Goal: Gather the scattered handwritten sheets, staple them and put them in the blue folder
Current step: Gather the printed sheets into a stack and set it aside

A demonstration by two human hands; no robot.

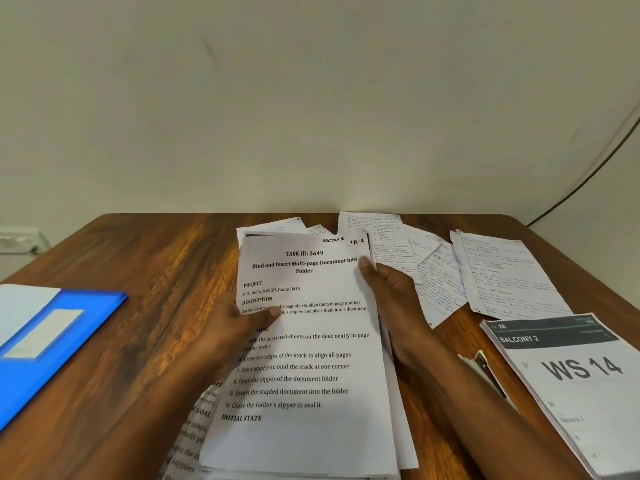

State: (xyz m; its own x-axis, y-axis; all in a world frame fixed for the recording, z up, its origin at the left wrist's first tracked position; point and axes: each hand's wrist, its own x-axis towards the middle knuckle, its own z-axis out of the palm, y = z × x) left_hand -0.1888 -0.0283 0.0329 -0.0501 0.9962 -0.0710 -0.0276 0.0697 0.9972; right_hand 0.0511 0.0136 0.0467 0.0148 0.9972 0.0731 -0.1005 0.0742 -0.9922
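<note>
The white handwritten sheets (450,268) lie spread out in a loose fan on the far right part of the brown wooden table (156,258), close to the wall. They overlap each other and point different ways. The biggest one on the right has its long side running from near the wall toward the person, leaning a little to the right. These sheets look thin, light and floppy, so I think they will bend and slide easily. It would be best to take each one by an edge or corner and push them together flat on the table, so they do not crease. In the middle is a white printed page with black typed words (304,358), lying on top of more pages, its long side running away from the person. The left hand (239,323) holds its left edge, with the thumb on top of the paper. The right hand (388,289) lies along the page's right edge with its fingers straight, pointing toward the wall. The flat blue folder with a pale label (59,337) lies far to the left, well apart from the handwritten sheets. A stack of white pages with big black letters (581,382) sits at the right. I cannot see a stapler for sure.
</note>
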